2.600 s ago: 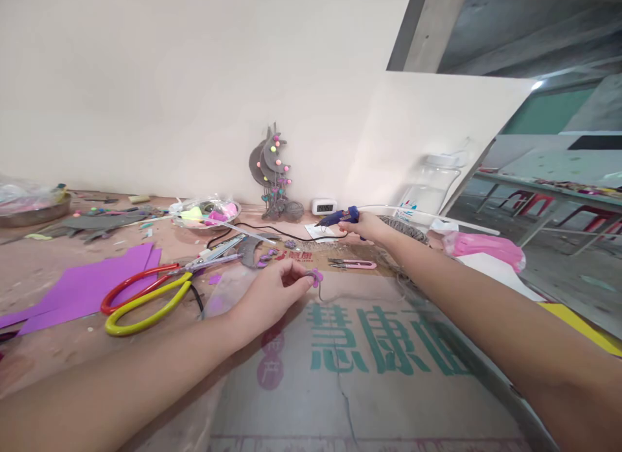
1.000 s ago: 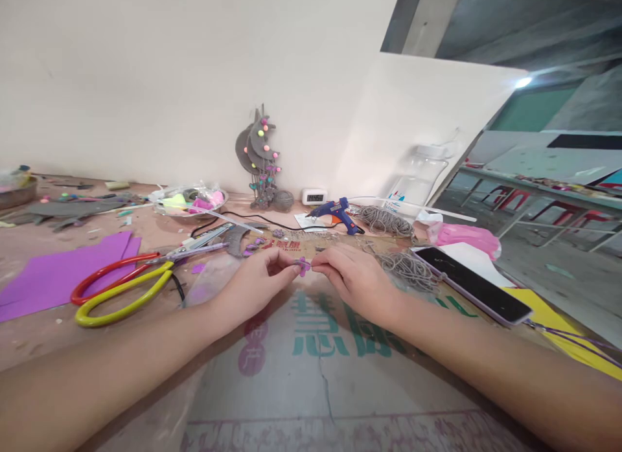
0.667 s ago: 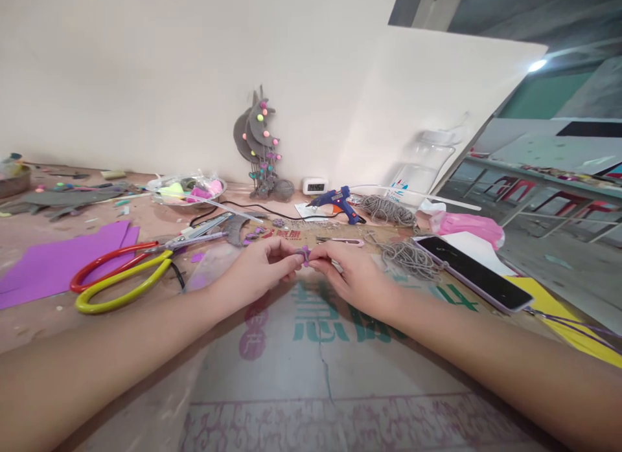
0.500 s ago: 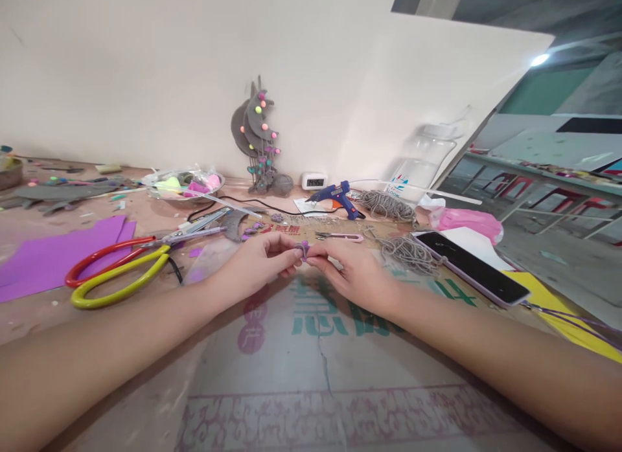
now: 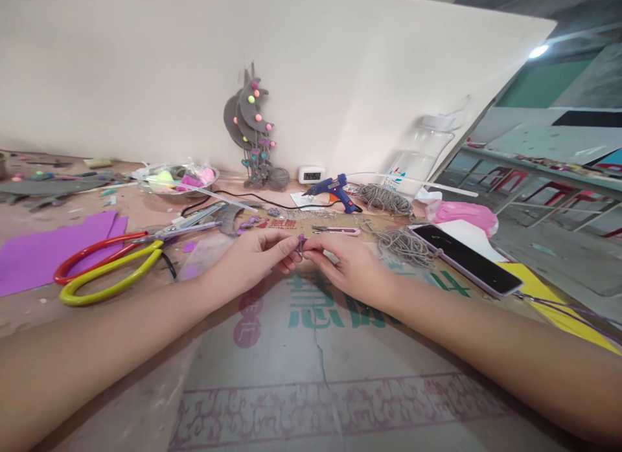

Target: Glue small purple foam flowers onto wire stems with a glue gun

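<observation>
Above the printed cardboard (image 5: 291, 361), a small purple and grey piece (image 5: 300, 244) is pinched between my fingertips, partly hidden by them. My left hand (image 5: 269, 250) closes thumb and fingers on its left side. From the right, my right hand (image 5: 340, 261) grips it with thumb and forefinger. Just beyond my fingers lie pink-handled thread snips (image 5: 336, 230). A grey felt crescent (image 5: 229, 219) with small purple pieces near it rests behind my left hand. Grey yarn (image 5: 405, 246) lies in a loose tangle beyond my right hand.
At left are scissors with red and yellow handles (image 5: 111, 271) and purple felt sheets (image 5: 53, 251). Farther back stand a blue glue gun (image 5: 335, 192), a small clock (image 5: 311, 174) and a clear bottle (image 5: 420, 154). A phone (image 5: 466, 258) lies at right.
The whole view has shifted slightly, so things sit a little farther left and higher. Both hands keep hold of the small piece, which looks turned more upright between the fingertips.
</observation>
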Motion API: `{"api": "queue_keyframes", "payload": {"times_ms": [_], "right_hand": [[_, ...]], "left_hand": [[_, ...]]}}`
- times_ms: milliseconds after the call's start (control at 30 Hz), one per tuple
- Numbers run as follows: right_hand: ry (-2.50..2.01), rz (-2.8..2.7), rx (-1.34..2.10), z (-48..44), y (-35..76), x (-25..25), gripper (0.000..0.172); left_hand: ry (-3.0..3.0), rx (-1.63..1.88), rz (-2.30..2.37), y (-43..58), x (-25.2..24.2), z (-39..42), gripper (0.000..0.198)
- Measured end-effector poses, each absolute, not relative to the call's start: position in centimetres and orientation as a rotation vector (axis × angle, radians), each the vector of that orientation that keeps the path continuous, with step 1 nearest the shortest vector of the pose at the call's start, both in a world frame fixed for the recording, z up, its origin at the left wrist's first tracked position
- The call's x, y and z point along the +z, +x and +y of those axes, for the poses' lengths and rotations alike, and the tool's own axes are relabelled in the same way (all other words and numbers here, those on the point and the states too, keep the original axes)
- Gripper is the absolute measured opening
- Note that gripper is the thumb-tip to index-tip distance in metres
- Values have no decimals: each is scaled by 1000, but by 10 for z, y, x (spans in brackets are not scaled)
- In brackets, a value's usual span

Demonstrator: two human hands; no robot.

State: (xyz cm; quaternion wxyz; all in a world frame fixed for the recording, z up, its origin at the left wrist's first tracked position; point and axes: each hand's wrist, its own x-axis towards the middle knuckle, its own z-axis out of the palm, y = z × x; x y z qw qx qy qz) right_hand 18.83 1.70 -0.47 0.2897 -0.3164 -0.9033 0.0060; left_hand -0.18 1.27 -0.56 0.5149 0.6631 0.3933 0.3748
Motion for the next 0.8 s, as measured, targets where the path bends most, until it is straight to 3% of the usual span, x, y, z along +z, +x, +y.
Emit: {"api": "queue_keyframes", "payload": {"times_ms": [400,800], "right_hand": [[-792,-2319,-19,15,188,-1,14],[-1086,-1763,1092,16,176,1,14]], "left_hand": [[1790,876,1015,-2,-5,8,26],[1899,849,1026,-1,-2,5,29]]}}
